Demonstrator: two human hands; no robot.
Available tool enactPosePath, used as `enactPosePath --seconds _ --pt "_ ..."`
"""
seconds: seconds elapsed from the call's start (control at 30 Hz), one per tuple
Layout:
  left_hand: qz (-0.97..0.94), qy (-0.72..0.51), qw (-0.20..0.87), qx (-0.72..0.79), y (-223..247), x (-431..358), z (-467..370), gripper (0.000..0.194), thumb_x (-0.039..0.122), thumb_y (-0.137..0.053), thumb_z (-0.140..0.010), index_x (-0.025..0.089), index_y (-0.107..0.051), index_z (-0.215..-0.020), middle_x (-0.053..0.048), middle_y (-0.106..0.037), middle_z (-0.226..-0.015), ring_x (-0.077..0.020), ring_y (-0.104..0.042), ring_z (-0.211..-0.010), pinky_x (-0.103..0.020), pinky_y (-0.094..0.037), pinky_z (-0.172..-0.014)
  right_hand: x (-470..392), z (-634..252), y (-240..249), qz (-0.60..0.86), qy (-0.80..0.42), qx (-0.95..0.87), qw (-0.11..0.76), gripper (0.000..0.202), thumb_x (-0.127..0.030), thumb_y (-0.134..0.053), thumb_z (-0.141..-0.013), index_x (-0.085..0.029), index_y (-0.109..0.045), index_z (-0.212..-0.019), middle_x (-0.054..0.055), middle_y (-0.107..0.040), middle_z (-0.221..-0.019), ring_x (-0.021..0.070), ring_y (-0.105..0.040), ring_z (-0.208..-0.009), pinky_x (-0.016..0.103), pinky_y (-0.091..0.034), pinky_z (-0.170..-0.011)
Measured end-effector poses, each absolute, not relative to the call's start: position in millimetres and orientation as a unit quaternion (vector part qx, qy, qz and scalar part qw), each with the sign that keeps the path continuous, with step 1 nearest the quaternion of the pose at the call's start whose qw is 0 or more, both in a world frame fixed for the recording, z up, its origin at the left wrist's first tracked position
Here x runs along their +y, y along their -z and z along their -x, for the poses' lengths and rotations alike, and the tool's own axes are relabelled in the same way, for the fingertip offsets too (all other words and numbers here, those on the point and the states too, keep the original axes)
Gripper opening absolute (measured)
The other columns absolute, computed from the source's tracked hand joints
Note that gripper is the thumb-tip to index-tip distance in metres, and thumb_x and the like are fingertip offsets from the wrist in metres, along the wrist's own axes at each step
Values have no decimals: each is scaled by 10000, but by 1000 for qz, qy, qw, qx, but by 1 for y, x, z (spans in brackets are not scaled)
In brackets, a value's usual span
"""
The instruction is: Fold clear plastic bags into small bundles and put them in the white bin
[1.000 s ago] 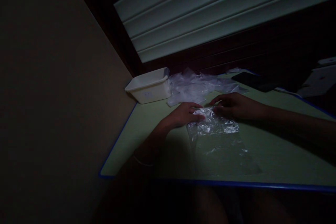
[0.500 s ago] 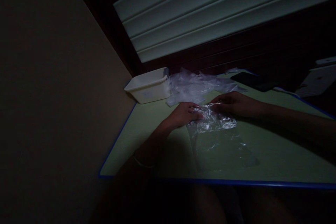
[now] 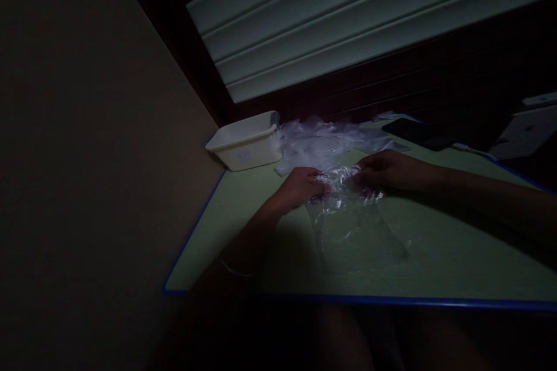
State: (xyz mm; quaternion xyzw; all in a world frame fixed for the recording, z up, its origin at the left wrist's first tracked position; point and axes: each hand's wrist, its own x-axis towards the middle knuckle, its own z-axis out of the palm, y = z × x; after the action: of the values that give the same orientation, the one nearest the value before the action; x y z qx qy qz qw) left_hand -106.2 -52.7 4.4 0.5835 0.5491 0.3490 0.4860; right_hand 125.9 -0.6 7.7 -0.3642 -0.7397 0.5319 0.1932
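Observation:
A clear plastic bag (image 3: 342,203) is stretched between my hands, its upper part crumpled and shiny. My left hand (image 3: 301,186) pinches its left side near the top, fingers closed on the film. From the right, my right hand (image 3: 383,171) grips the upper right part with thumb and fingers together. The lower end of the bag hangs toward the near side, smooth and see-through over the green tabletop. Just beyond my hands lies a loose pile of clear plastic bags (image 3: 319,142). Dim light hides the finer detail of the fingertips.
A white plastic bin (image 3: 250,151) stands at the table's back left corner by the wall. Dark flat objects (image 3: 418,133) lie at the back right, with a whitish boxy thing (image 3: 528,130) beyond the right edge. The green table (image 3: 456,255) has blue edging.
The bag's lower end has drawn in to the left and up a little. My right hand has shifted slightly, and the crumpled top is bunched more tightly between both hands.

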Motion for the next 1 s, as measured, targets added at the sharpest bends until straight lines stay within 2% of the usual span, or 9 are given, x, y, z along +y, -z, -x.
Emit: enactPosePath --seconds 0.27,0.43,0.7,0.87,1.0 --pt "-595 -340 470 556 -9 -56 104 162 101 -693 -756 74 -642 -908 -51 -663 -668 -109 -602 -543 -222 -451 -511 -4 -125 -14 377 -524 -740 187 325 -495 -710 -719 -177 -659 -676 23 -589 -590 114 -479 -483 269 -367 -464" --pt "-588 -350 468 560 -7 -57 103 124 104 -693 -752 83 -639 -861 -47 -657 -666 -114 -608 -554 -235 -465 -532 -5 -125 -16 381 -532 -735 177 325 -503 -702 -730 -180 -672 -699 50 -628 -626 126 -500 -489 279 -381 -459" --pt "-594 -362 440 567 -4 -54 103 251 125 -714 -738 87 -633 -972 -55 -668 -723 -113 -602 -560 -219 -448 -514 -10 -123 -20 378 -548 -720 196 311 -479 -740 -700 -180 -659 -704 44 -630 -662 124 -502 -525 285 -392 -494" --pt "-619 -383 396 560 -3 -51 108 338 170 -730 -735 106 -643 -1055 -77 -696 -854 -125 -631 -677 -226 -477 -606 -10 -123 -16 376 -553 -713 210 340 -506 -733 -695 -179 -641 -711 9 -590 -612 105 -468 -501 261 -349 -474" --pt "-641 -390 384 537 -3 -49 112 392 256 -739 -747 126 -640 -1104 -95 -704 -916 -143 -638 -750 -243 -481 -648 -6 -124 -10 374 -527 -722 248 315 -483 -700 -732 -178 -665 -805 27 -638 -686 124 -530 -564 265 -400 -526"
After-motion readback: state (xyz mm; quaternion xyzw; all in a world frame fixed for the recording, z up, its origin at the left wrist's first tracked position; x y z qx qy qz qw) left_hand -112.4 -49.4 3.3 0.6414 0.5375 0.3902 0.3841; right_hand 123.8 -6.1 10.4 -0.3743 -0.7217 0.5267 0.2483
